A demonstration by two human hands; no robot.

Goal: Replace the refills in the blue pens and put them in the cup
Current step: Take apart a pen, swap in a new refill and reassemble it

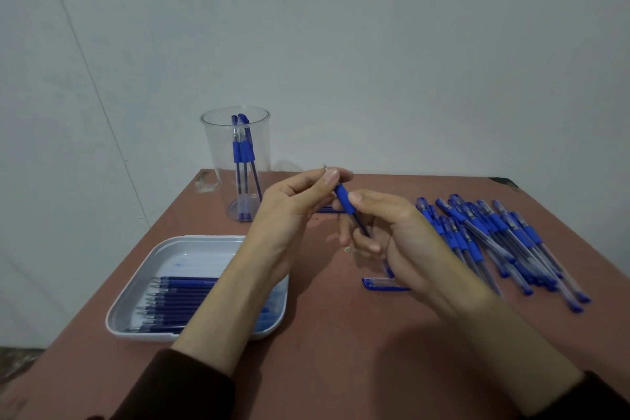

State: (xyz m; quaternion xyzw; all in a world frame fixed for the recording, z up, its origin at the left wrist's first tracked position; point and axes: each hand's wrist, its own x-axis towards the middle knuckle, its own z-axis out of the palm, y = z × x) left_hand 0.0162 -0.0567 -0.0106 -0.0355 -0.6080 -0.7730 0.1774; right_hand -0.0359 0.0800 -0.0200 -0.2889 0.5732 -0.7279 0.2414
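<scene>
Above the middle of the table I hold one blue pen (345,203) with both hands. My left hand (296,204) pinches its metal tip end, which points up and left. My right hand (392,232) grips the barrel below the blue rubber grip. A blue pen cap (383,284) lies on the table under my right hand. The clear plastic cup (218,160) stands at the back left with three blue pens upright inside. A heap of several capped blue pens (504,242) lies on the right.
A white tray (177,256) at the front left holds several dark blue refills (180,303), partly hidden by my left forearm. Another thin blue piece (327,210) lies on the reddish-brown table (341,351) behind my hands. A grey wall stands close behind.
</scene>
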